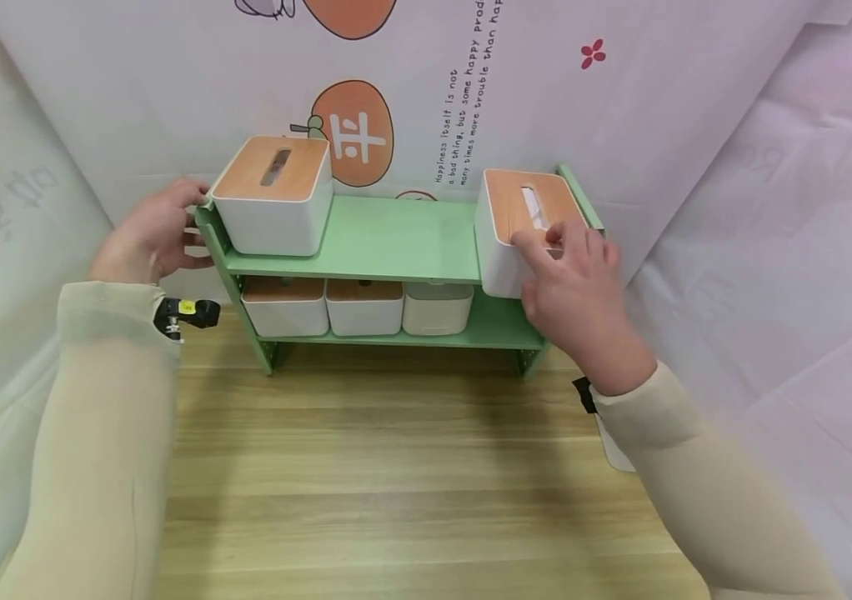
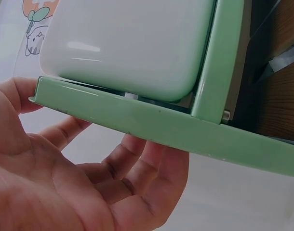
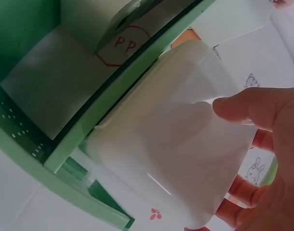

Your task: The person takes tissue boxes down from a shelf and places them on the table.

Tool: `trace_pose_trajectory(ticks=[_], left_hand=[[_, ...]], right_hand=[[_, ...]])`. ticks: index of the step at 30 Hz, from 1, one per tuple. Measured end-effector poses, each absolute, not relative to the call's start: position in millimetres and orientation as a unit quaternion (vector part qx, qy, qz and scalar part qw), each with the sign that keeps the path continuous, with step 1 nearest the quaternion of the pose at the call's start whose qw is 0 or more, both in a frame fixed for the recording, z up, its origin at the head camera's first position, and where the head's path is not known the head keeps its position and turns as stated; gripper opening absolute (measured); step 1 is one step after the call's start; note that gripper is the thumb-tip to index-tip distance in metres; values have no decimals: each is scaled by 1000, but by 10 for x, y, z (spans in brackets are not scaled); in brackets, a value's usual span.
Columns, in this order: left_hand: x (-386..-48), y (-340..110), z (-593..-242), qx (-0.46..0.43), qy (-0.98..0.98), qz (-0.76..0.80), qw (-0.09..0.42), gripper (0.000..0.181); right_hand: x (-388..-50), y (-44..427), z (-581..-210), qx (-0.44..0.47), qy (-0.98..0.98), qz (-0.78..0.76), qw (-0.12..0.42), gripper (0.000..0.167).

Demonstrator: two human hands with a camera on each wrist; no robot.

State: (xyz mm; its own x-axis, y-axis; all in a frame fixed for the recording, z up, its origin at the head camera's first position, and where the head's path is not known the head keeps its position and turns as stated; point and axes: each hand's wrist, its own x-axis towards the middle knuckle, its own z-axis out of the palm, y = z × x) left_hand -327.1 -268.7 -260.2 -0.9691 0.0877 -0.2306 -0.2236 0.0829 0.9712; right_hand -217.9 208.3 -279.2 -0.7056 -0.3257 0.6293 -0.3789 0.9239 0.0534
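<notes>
Head view: left hand (image 1: 159, 229) at near-by end of green shelf (image 1: 403, 237), holding its end panel. Right hand (image 1: 579, 287) holding box (image 1: 510, 218), white with wood lid, at other end of top tier; thumb at lid's front edge, fingers over lid and far edge. Box's lower front reaches past shelf's front edge; whether it rests on the board, can't tell. Second box (image 1: 272, 217), same type, on top tier just beside left hand, not touched. Three low boxes (image 1: 364, 312) in a row on lower tier, between the hands and below them. Wood-grain surface (image 1: 388, 467) under shelf. Printed cloth (image 1: 546, 108) behind, beyond both hands.

Left wrist view: thumb at top of panel, bent fingers against outer side. Second box's white wall on panel's other side, above the fingers.

Right wrist view: thumb pressing a white wall of box, fingers round the opposite edge, tips mostly hidden. Shelf's front edge beside box, on the side away from the palm.
</notes>
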Motion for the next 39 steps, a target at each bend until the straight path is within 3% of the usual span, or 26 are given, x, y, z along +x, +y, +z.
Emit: trace_pose_trajectory(ticks=[19, 24, 28, 33, 39], left_hand=[[-3264, -2684, -2620, -43, 727, 676, 115, 18], [-3265, -2692, -2630, -39, 730, 673, 114, 17], [-3269, -2684, -2639, -38, 734, 669, 110, 17], [-3276, -2675, -2645, -40, 735, 668, 108, 18], [-3281, -2686, -2642, -41, 732, 671, 112, 18]], right_hand=[[-2075, 2080, -2854, 190, -917, 65, 345, 48], [-2073, 2124, -2858, 208, -889, 106, 393, 47], [-2048, 2233, -2828, 159, -877, 177, 418, 52], [-1986, 2429, -2718, 33, -905, 282, 316, 65], [-2068, 2622, -2642, -41, -879, 468, 83, 77]])
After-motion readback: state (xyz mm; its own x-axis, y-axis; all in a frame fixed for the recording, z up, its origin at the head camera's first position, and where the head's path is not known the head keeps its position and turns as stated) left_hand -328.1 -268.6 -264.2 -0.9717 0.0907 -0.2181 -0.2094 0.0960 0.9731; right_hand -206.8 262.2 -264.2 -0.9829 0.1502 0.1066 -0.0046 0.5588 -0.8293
